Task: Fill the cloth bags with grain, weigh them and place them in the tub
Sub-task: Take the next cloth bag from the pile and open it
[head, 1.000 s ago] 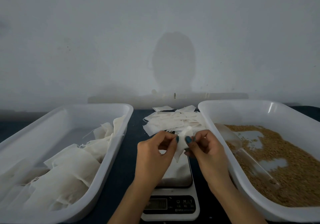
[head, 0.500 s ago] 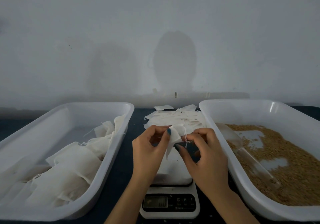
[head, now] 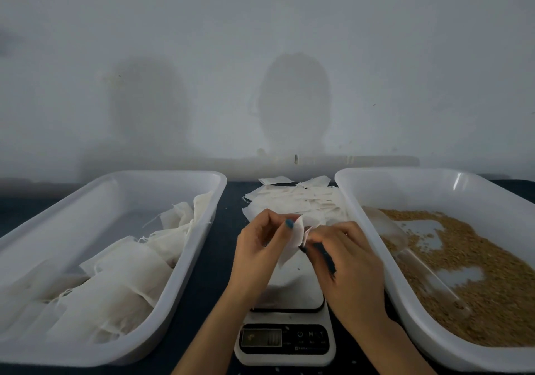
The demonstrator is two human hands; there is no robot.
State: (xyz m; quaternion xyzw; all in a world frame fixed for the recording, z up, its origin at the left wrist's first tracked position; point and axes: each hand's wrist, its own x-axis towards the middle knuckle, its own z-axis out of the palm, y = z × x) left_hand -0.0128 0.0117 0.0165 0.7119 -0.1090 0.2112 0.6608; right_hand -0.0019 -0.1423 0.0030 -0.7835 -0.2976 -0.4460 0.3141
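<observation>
Pinching an empty cloth bag (head: 289, 247) at its mouth with left hand (head: 257, 256) and right hand (head: 350, 270), just above the scale (head: 286, 340). Looks feather-light, limp, floppy; best taken by the top hem and teased open. Behind, spare bags (head: 295, 201) heaped on dark tabletop (head: 214, 244), between tub (head: 162, 173) of filled bags and grain tub (head: 405, 170) with scoop (head: 388, 229); blank grey wall (head: 260, 56) beyond

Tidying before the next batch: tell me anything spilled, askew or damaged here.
Only small things. A few pale specks, perhaps stray grains, lie on the dark table by the scale. The empty bags lie in a loose, fanned heap. Nothing looks damaged.
</observation>
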